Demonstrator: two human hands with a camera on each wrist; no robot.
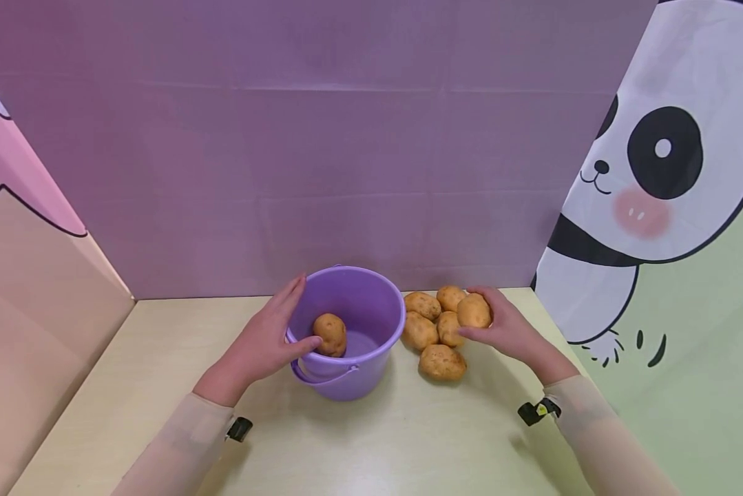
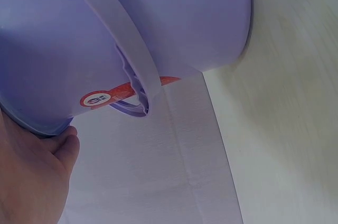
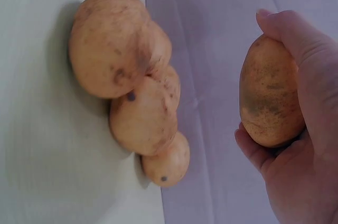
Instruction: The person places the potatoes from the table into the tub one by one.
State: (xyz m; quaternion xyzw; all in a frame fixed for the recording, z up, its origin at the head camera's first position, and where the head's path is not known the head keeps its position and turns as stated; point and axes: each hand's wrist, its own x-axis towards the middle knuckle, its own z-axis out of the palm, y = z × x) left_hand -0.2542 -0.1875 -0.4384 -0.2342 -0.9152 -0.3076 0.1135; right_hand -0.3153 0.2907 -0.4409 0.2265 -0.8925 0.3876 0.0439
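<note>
Potato (image 1: 474,311) is seated in your right hand (image 1: 516,334), the grip spread to the width of the tuber with thumb and fingers bearing on its sides. Observe five loose potatoes (image 1: 442,363) clustered on the tabletop (image 1: 421,441) near that hand; the right wrist view shows a gap between the held potato and this group. To their left stands the upright purple bucket (image 1: 361,386), with a single potato (image 1: 330,335) lying inside. Your left hand (image 1: 268,341) holds the bucket at its left rim, its grip spread wide, with the thumb reaching over the edge. The carrying handle (image 1: 330,381) hangs down at the near side of the bucket.
</note>
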